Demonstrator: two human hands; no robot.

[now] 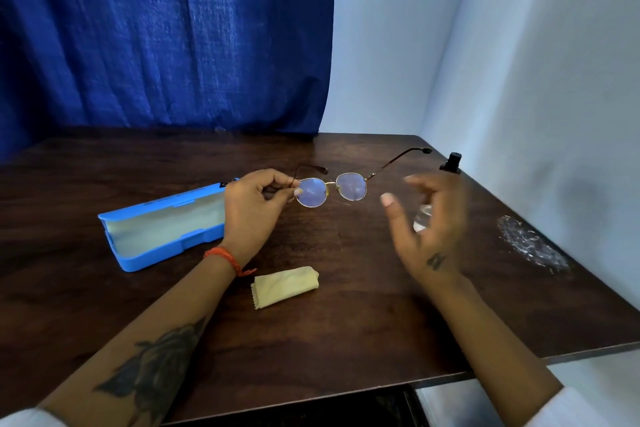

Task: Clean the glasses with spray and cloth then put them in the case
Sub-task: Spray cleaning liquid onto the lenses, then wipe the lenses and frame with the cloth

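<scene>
Two hands over the table (pixel 346 322) — left hand (pixel 254 208) pinching the glasses (pixel 332 188) at one lens edge, right hand (pixel 429 229) blurred, fingers spread apart, holding nothing — spray bottle (pixel 450 163) behind it

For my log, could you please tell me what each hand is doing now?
Left hand: closed, pinching the glasses at one lens.
Right hand: open, holding nothing, in front of the spray bottle.

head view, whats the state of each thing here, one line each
glasses: temples unfolded, held above the table by the left hand
left hand: pinching the glasses at one lens edge
right hand: open, blurred, holding nothing
case: open, empty, lying on the table
cloth: folded, lying on the table, untouched
spray bottle: upright behind the right hand, partly hidden
</scene>
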